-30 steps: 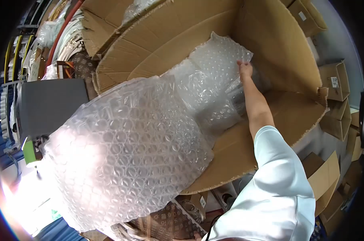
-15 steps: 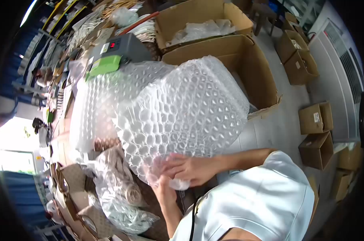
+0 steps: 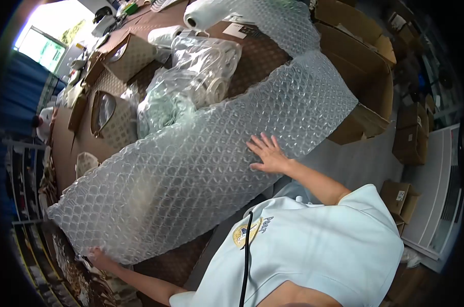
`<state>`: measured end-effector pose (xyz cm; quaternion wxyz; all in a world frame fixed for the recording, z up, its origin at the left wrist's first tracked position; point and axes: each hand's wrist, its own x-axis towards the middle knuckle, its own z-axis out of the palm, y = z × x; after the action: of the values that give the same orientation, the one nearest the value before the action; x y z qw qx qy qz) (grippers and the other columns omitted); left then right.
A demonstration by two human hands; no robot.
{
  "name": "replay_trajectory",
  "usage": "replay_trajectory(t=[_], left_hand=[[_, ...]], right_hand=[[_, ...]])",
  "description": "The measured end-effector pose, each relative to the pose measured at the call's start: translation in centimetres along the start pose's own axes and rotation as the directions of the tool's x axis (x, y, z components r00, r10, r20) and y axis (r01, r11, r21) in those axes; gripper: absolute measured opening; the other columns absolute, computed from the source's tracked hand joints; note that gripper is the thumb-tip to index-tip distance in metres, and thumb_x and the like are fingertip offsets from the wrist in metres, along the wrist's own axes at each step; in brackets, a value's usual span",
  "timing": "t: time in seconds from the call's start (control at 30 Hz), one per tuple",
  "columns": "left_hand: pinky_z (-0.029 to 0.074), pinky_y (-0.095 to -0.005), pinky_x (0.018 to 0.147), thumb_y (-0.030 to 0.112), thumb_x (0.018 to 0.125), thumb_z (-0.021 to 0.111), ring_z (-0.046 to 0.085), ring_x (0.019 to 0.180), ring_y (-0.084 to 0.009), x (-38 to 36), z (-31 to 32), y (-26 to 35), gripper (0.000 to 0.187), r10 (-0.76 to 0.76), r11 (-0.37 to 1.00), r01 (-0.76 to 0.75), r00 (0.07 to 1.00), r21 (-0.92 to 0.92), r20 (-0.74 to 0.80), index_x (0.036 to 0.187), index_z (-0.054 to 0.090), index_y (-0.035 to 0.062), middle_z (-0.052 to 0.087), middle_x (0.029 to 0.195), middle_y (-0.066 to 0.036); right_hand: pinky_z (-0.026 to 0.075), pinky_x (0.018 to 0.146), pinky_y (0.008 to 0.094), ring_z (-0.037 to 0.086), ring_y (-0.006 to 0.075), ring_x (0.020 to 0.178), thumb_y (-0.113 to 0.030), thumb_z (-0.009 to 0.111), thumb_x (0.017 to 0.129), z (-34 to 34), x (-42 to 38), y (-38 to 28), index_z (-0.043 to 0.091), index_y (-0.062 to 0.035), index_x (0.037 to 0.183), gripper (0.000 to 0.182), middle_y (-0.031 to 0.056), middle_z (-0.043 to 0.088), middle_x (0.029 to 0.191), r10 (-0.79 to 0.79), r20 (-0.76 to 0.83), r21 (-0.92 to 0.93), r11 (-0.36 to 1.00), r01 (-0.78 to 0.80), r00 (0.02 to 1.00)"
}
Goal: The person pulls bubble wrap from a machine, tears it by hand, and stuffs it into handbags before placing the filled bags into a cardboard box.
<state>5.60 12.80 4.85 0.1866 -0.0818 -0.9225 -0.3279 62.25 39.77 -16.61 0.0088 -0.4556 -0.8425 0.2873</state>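
Clear bubble wrap [image 3: 201, 138] runs in a broad sheet from the lower left of the frame up to the upper right, draped over a brown table [image 3: 252, 56] whose surface has a fine pattern. Both of my 2 hands are at this sheet, well apart from each other. My right hand [image 3: 269, 156], right of the frame's centre, lies on the wrap with the palm down and the fingers spread apart. My left hand [image 3: 100, 257] is at the lower-left corner of the sheet, fingertips at its edge – I cannot tell whether they pinch it or only touch it.

Near the top centre, a white roll [image 3: 211, 14] shows its dark hollow end, just beside the upper stretch of wrap. Below it, a clear plastic bag [image 3: 191, 71] with pale bundled contents sits close to the sheet's upper edge. Left of that are 2 patterned handbags – a beige handbag [image 3: 117, 123] and, higher up, a brown-trimmed handbag [image 3: 132, 59]. At the upper right, a large cardboard box [image 3: 352, 56] gapes beside the sheet's far end. A black cord [image 3: 247, 256] hangs down the front of my white shirt [image 3: 314, 245], bottom centre.
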Motion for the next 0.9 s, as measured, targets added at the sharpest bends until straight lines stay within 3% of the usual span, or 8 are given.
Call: replay_trajectory(t=[0.03, 0.33, 0.4, 0.47, 0.6, 0.83, 0.87, 0.9], left_hand=[[0.044, -0.0419, 0.086, 0.031, 0.083, 0.057, 0.056, 0.102, -0.0303, 1.8, -0.9, -1.2, 0.051, 0.036, 0.983, 0.0, 0.981, 0.186, -0.191, 0.124, 0.05, 0.0012, 0.055, 0.12, -0.017], [0.047, -0.0445, 0.085, 0.039, 0.088, 0.051, 0.055, 0.104, -0.0328, 7.2, -9.0, -12.1, 0.057, 0.036, 0.913, 0.049, 0.979, 0.405, -0.2, 0.134, 0.041, 0.0076, 0.055, 0.121, -0.016], [0.049, -0.0441, 0.079, 0.038, 0.088, 0.048, 0.06, 0.095, -0.0308, 8.3, -11.6, -13.4, 0.048, 0.083, 0.759, 0.11, 0.961, 0.641, -0.264, 0.128, 0.05, 0.0102, 0.061, 0.112, -0.013], [0.05, -0.0445, 0.075, 0.036, 0.09, 0.045, 0.062, 0.089, -0.0294, 10.0, -14.6, -13.5, 0.04, 0.025, 0.674, 0.31, 0.898, 0.671, -0.44, 0.118, 0.059, 0.0115, 0.064, 0.105, -0.011], [0.049, -0.0445, 0.073, 0.036, 0.088, 0.047, 0.062, 0.087, -0.0301, 13.1, -22.9, -19.7, 0.037, 0.099, 0.594, 0.325, 0.879, 0.736, -0.467, 0.109, 0.063, 0.0101, 0.064, 0.103, -0.013], [0.046, -0.0496, 0.075, 0.03, 0.087, 0.047, 0.059, 0.092, -0.0395, 9.3, -24.1, -13.1, 0.04, 0.021, 0.743, 0.228, 0.931, 0.629, -0.363, 0.113, 0.056, 0.0009, 0.064, 0.102, -0.018], [0.046, -0.0514, 0.069, 0.027, 0.08, 0.048, 0.061, 0.083, -0.042, 10.5, -25.3, -16.0, 0.038, 0.355, 0.771, -0.206, 0.924, 0.603, -0.139, 0.098, 0.062, -0.0039, 0.065, 0.093, -0.022], [0.045, -0.05, 0.068, 0.028, 0.081, 0.049, 0.06, 0.089, -0.0393, 9.1, -23.4, -13.3, 0.034, -0.026, 0.737, 0.269, 0.928, 0.62, -0.371, 0.099, 0.057, 0.0003, 0.064, 0.095, -0.019]], right_hand=[[0.005, 0.109, 0.0552, 0.004, 0.0362, 0.139, -0.059, 0.053, 0.08, 1.1, -0.1, -1.2, 0.023, -0.0172, 0.143, 0.081, 0.0171, 0.01, 0.15, -0.086, 0.003, 0.029, 0.996, 0.086, 0.996], [0.02, 0.109, 0.0482, 0.022, 0.0356, 0.135, -0.031, 0.066, 0.08, 3.9, 1.5, -5.4, 0.037, -0.0169, 0.136, 0.065, 0.0182, 0.024, 0.145, -0.404, -0.116, 0.024, 0.912, 0.409, 0.907], [0.022, 0.109, 0.0479, 0.024, 0.0346, 0.134, -0.029, 0.065, 0.079, 1.7, 2.0, -3.7, 0.039, -0.0179, 0.134, 0.062, 0.0158, 0.029, 0.143, -0.336, -0.172, 0.007, 0.94, 0.342, 0.926], [0.021, 0.109, 0.0466, 0.024, 0.0334, 0.135, -0.028, 0.065, 0.079, -1.3, 3.2, -0.7, 0.039, -0.0184, 0.134, 0.061, 0.014, 0.03, 0.143, -0.276, -0.217, -0.08, 0.961, 0.264, 0.936], [0.017, 0.11, 0.0485, 0.016, 0.0299, 0.138, -0.033, 0.061, 0.082, -7.2, 7.0, 7.0, 0.034, -0.0208, 0.138, 0.063, 0.0113, 0.028, 0.145, -0.071, -0.267, -0.19, 0.982, 0.02, 0.961], [0.014, 0.109, 0.051, 0.016, 0.0304, 0.138, -0.048, 0.063, 0.076, -12.4, 13.8, 6.4, 0.037, -0.0216, 0.137, 0.071, 0.0091, 0.032, 0.144, -0.104, -0.016, -0.343, 0.935, 0.092, 0.994], [0.016, 0.108, 0.0521, 0.017, 0.031, 0.137, -0.052, 0.063, 0.073, -13.1, 14.3, 7.0, 0.039, -0.0198, 0.136, 0.074, 0.0091, 0.036, 0.142, -0.082, 0.007, -0.375, 0.924, 0.079, 0.997], [0.016, 0.107, 0.0538, 0.016, 0.0313, 0.138, -0.051, 0.066, 0.071, -13.3, 14.8, 7.4, 0.04, -0.018, 0.136, 0.077, 0.0083, 0.037, 0.142, -0.015, 0.034, -0.371, 0.928, 0.026, 0.999]])
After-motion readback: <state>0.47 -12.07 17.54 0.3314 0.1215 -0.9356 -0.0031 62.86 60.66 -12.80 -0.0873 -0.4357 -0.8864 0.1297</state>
